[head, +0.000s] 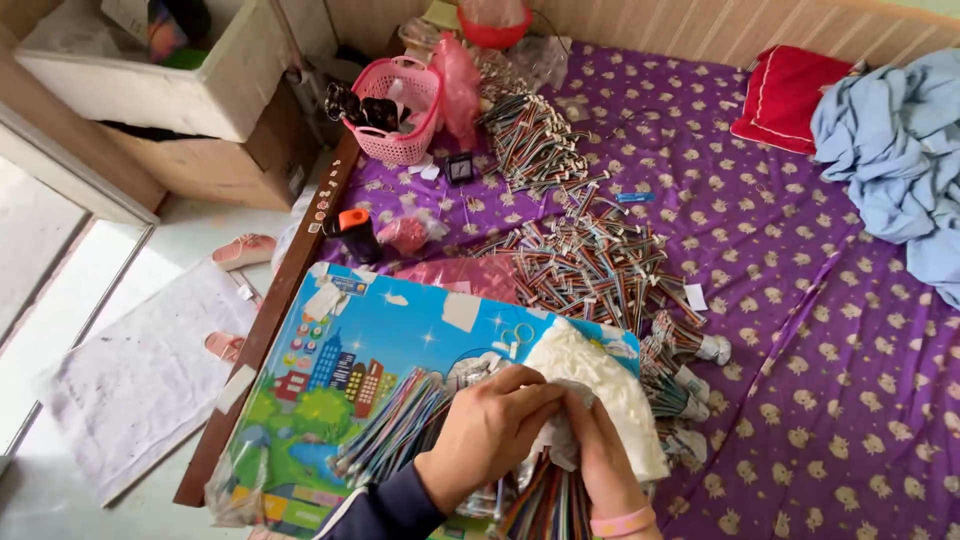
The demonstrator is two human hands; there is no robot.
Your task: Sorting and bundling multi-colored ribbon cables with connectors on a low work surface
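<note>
Nearest the camera, the left hand (490,425) and the right hand (600,455) meet over a colourful picture board (340,350) that serves as a work surface. Both are closed on a clear plastic bag (590,385) full of small white connectors: the left hand's fingers are curled over its near end, and the right hand, with a pink wristband (622,522), pinches it from below. The bag lies at the right near part of the board, touching both hands. Under and beside the hands lie two loose fans of striped ribbon cables (395,430), one to the left and one pointing toward the camera; I judge these to be the pieces in hand, not yet bundled. A little farther, on the purple bedspread (800,330), a big heap of finished cables (590,265) spreads out, too many to count, and a second heap (530,140) lies farther off. So a good share looks done, though how much is left cannot be told. Left of the heaps stand one small black bottle with an orange cap (355,232) and, farther off, one pink basket (400,110). At the far right lie one red cushion (790,90) and one heap of blue cloth (890,160). On the floor at the left are two pink slippers (243,250).
</note>
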